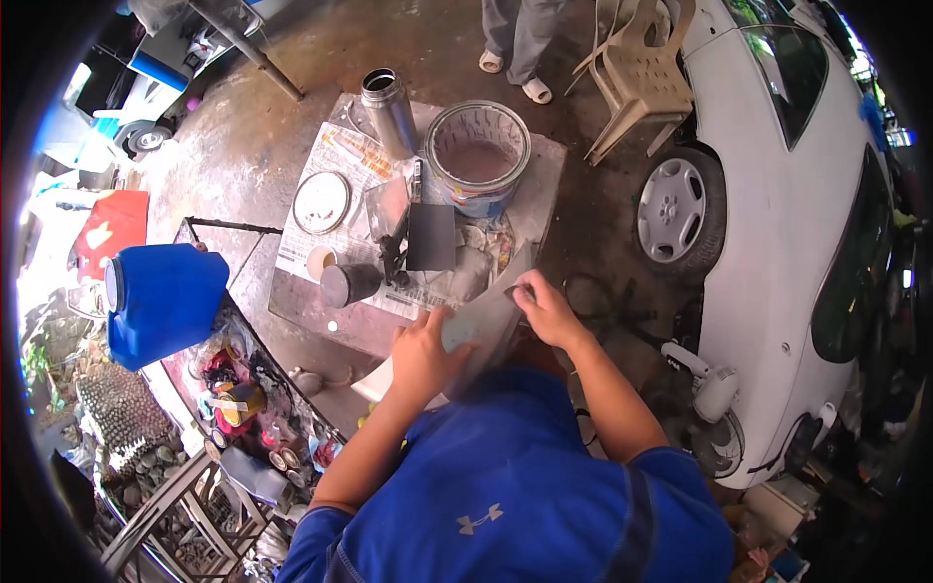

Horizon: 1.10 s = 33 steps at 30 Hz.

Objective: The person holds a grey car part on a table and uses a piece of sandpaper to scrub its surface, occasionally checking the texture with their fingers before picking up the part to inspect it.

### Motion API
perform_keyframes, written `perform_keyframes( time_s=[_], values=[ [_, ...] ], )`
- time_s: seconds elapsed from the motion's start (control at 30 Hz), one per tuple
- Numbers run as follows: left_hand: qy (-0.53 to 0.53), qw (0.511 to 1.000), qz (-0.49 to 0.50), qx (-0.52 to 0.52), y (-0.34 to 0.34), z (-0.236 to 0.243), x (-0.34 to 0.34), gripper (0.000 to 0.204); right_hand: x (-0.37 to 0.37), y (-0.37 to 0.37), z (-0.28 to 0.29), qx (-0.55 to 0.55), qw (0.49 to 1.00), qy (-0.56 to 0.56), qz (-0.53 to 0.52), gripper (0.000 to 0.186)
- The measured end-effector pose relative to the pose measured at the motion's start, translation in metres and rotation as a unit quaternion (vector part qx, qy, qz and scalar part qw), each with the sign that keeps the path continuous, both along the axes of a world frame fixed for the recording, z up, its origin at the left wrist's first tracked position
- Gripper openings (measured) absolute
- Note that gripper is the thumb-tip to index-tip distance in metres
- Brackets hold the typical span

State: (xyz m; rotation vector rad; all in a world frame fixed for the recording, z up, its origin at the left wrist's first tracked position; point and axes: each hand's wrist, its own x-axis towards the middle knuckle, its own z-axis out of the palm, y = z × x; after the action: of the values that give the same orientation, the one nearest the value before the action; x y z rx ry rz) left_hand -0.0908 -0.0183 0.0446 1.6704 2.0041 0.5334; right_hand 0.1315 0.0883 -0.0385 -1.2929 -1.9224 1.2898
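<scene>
A long, pale, curved panel (493,316) lies slantwise in front of my body, its far end over the near edge of the table. My left hand (426,358) grips its left side, thumb across the surface. Over the panel's far right end, my right hand (550,313) pinches a small dark piece (511,291) that looks like folded sandpaper; the fingers partly hide it. Just beyond the panel, a dark grey sheet (431,236) rests on the newspaper (299,255) that partly covers the table (292,299).
The table bears an open paint can (478,151), a steel flask (389,115), a round lid (321,202) and a dark cup (350,284). A blue jerrycan (175,296) stands left. At right are a white car (777,194), plastic chairs (641,83) and a fan (716,428). Someone's legs (520,39) show beyond.
</scene>
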Motion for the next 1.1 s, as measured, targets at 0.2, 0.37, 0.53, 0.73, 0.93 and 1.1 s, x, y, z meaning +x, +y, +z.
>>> perform_keyframes(
  time_s=[0.2,0.37,0.53,0.73,0.93,1.1],
  values=[
    [-0.026,0.999,0.024,-0.012,0.000,-0.008,0.004,0.056,-0.019,0.018,-0.003,0.041,0.995,-0.071,-0.063,0.028],
    [-0.046,0.998,0.041,-0.023,0.005,-0.012,0.003,0.053,-0.039,-0.013,0.005,0.057,0.996,-0.041,-0.052,0.026],
    [-0.044,0.997,0.060,0.014,-0.001,-0.017,0.009,0.052,-0.022,0.020,0.005,0.053,0.987,-0.075,-0.135,0.024],
    [-0.044,0.997,0.068,0.002,-0.003,-0.013,0.012,0.051,-0.033,-0.020,0.008,0.035,0.993,-0.077,-0.089,0.026],
    [-0.039,0.997,0.070,-0.003,-0.004,-0.016,0.013,0.051,-0.031,0.004,-0.012,0.047,0.982,-0.069,-0.167,0.027],
    [-0.051,0.996,0.067,-0.003,-0.005,-0.014,0.017,0.051,-0.044,-0.006,0.000,0.066,0.971,-0.127,-0.190,0.026]
  ],
)
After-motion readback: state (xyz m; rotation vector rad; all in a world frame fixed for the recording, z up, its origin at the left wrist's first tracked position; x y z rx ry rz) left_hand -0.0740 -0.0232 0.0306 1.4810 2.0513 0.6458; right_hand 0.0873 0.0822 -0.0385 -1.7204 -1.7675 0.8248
